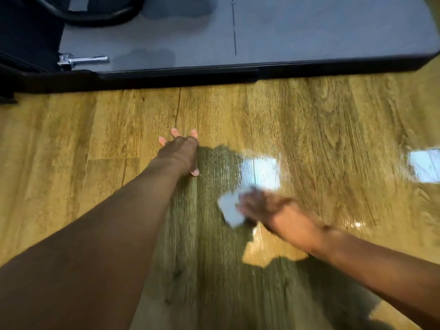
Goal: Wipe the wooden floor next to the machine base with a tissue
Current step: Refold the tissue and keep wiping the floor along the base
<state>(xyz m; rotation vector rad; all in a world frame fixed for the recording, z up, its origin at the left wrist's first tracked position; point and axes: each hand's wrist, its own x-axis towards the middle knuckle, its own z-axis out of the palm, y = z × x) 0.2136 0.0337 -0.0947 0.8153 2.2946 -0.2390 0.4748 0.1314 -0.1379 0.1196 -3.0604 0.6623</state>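
Note:
The wooden floor [321, 129] fills most of the view, glossy with bright window reflections. The machine base [273, 34], a grey platform with a black edge, runs across the top. My left hand [179, 152] rests on the floor with fingers spread, a short way in front of the base. My right hand [259, 206] is blurred with motion and holds a white tissue [229, 209] down on the floor, to the right of and nearer than the left hand.
A chrome lever [82, 60] sits on the base at the upper left, beside black machine parts and a curved black tube [100, 16]. Dark damp patches mark the grey platform. My own shadow lies over the floorboards between the arms.

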